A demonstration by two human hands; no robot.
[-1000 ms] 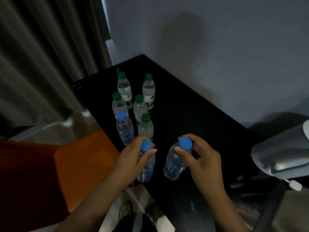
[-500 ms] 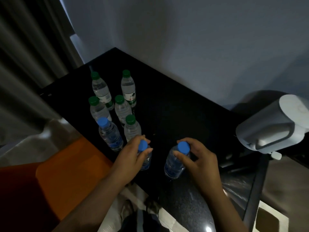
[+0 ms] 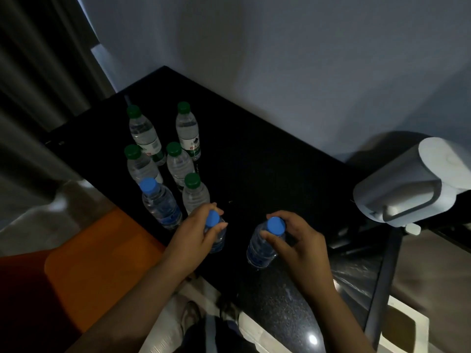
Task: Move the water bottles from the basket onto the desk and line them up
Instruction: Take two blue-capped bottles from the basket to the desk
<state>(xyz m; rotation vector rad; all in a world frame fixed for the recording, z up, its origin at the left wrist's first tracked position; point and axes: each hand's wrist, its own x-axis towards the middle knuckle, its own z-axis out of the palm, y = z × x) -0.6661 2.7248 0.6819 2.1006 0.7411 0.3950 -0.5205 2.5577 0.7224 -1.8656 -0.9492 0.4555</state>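
Pinching blue caps (image 3: 275,226), left hand (image 3: 195,236) and right hand (image 3: 299,242) hold clear bottles (image 3: 260,249).

Five green-capped and three blue-capped water bottles (image 3: 179,169) stand upright on the desk (image 3: 254,161).

**No Legible Writing on the Bottle Labels**

We can read no word, brand or number anywhere. The far-right green-capped bottle (image 3: 188,133) bears a white-and-green label with a dark emblem. The far-left green-capped bottle (image 3: 144,132) bears a white label with small red marks and a green strip. Both are too small and dim for us to make out. The left blue-capped bottle (image 3: 161,206), middle blue-capped bottle (image 3: 219,240) and right blue-capped bottle (image 3: 260,248) carry blue bands, their print blurred.
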